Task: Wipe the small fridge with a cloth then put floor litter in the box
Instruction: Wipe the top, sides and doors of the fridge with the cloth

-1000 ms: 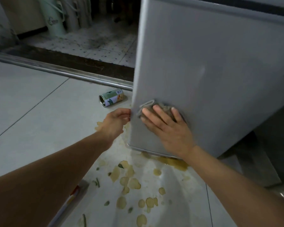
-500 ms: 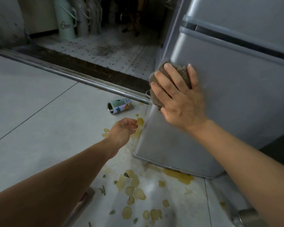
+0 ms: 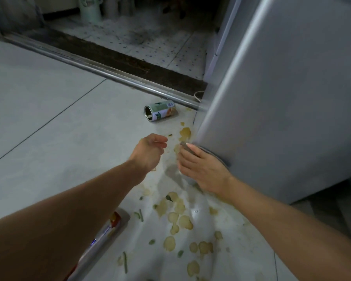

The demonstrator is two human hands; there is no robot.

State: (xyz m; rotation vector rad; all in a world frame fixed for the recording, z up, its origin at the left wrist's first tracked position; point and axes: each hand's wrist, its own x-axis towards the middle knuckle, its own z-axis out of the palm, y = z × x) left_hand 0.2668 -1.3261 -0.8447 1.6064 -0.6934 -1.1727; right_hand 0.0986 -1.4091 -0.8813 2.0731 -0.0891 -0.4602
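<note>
Cloth [image 3: 185, 148]: soft, limp and light by the look of it; only a grey scrap shows just past your right fingertips, the rest hidden under your palm. Keep it flat under spread fingers, not bunched, so it does not slip on the smooth panel.

Fridge [image 3: 282, 102]: stiff, slick metal skin; its lower corner sits right under your right fingers. It probably will not budge under wiping pressure.

Right hand [image 3: 203, 169]: fingers straight and together, pressing the cloth against the fridge's bottom corner, palm turned to the panel, wrist low near the floor, forearm coming in from the lower right.

Left hand [image 3: 150, 152]: fingers loosely curled, holding nothing that shows, hanging above the floor just beside your right fingertips.

Can [image 3: 160, 113]: lies on its side beyond your left fingers, open end toward you. Likely light, thin and easily dented; take it round the body, clear of the cut rim.

Peelings [image 3: 178, 220]: thin, flat and probably damp scraps strewn behind both wrists. They may cling to the tile; pinch them at an edge.

Wrapper [image 3: 109, 228]: lies under your left forearm, glossy and likely slippery.

Box: not in sight.
</note>
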